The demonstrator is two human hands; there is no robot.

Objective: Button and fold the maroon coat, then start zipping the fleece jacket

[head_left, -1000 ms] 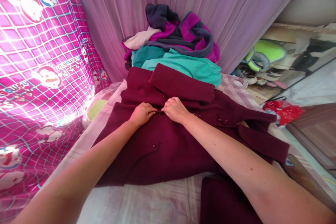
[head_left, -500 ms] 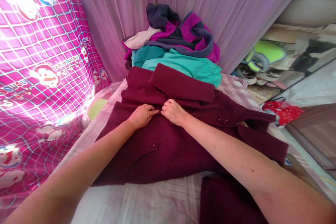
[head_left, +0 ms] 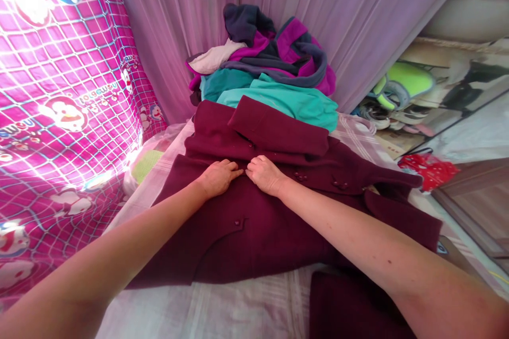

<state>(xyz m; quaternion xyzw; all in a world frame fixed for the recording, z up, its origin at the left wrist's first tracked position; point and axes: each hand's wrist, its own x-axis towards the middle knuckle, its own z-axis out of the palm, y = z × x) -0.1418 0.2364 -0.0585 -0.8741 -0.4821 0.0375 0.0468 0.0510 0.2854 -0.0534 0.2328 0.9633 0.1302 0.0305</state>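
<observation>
A maroon coat (head_left: 274, 238) lies front side up across the bed, its wide collar (head_left: 278, 127) pointing away from me and small dark buttons along its front. My left hand (head_left: 219, 177) rests at the middle of the coat, thumb and fingers pinched on the front edge of the cloth. Close beside it, fingertips almost meeting, my right hand (head_left: 264, 174) is closed with curled fingers on the same edge. Whatever lies right under the fingertips is hidden. A curved pocket flap with one button shows below my left hand.
Behind the collar is a heap of teal, purple and grey clothes (head_left: 278, 58) against a lilac curtain (head_left: 178, 21). A pink patterned cloth (head_left: 67, 143) hangs at the left. On the right are a red bag (head_left: 429, 169), shoes and a dark phone-like object (head_left: 449, 254).
Both hands stay at the same place on the coat, with hardly any finger movement. The view has shifted slightly, and the coat's lower left corner reaches a little nearer to me.
</observation>
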